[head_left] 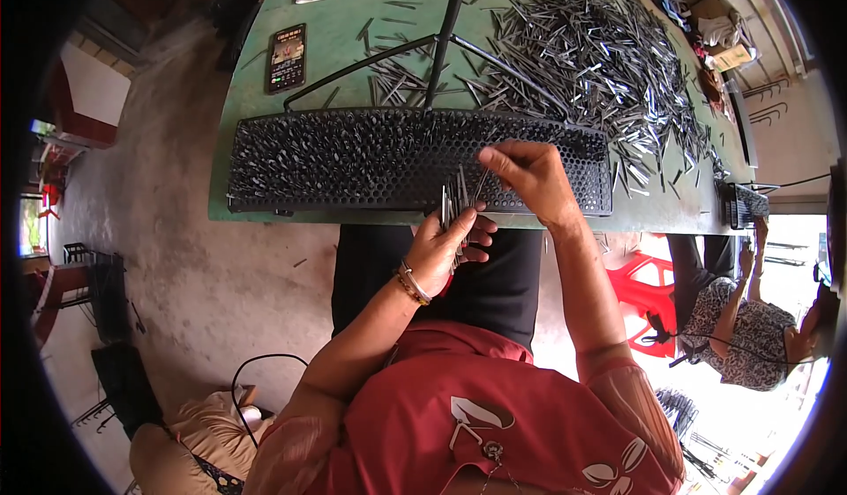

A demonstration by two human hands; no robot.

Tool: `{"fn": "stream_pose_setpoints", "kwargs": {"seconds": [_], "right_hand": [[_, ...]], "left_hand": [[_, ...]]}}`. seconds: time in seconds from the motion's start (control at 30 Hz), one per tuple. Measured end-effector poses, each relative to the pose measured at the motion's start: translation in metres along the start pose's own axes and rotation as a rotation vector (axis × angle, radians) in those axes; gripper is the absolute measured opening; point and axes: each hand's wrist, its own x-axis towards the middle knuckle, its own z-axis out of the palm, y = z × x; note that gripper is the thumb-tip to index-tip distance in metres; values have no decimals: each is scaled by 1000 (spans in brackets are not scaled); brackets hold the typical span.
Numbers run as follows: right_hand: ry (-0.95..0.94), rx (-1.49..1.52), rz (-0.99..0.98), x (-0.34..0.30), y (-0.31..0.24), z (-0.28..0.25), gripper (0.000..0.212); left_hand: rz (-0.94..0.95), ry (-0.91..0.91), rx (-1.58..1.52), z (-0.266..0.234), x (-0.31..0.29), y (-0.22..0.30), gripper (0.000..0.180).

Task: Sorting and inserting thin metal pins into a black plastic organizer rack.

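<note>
While the rack (415, 177) is full toward frame left, holes (589, 155) rightward look bare.
Left hand (437, 250) has fingers tight on sticks (452, 202); right hand's (535, 182), can't tell.

Left forearm (364, 338) angled inward and forward; left hand (444, 246) closed in a grip, thumb extended over curled fingers. Right forearm (589, 283) nearly straight ahead; right hand (532, 177) farther forward, turned left, thumb and index pinched. Hands near, apart.
</note>
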Motion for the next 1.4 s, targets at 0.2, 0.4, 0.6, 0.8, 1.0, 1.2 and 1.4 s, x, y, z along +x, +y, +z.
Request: {"fn": "stream_pose_setpoints", "kwargs": {"seconds": [0.2, 0.4, 0.6, 0.8, 1.0, 1.2, 1.4], "right_hand": [[259, -1, -256, 34, 11, 22, 21], [323, -272, -543, 46, 14, 32, 17], [329, -261, -517, 46, 12, 36, 17], [323, -238, -525, 43, 14, 37, 17], [265, -564, -748, 42, 23, 40, 17], [256, -372, -590, 31, 7, 23, 19], [-166, -116, -105, -6, 7, 2, 19]], "left_hand": [[-59, -12, -41, 1, 1, -2, 28], [-121, -20, -78, 1, -3, -6, 28], [-120, -30, -58, 3, -3, -5, 27], [-130, -14, -2, 4, -4, -4, 22], [-134, -9, 9, 3, -6, -2, 19], [-123, -7, 13, 2, -6, -4, 19], [-31, 25, -33, 5, -4, 1, 24]]}}
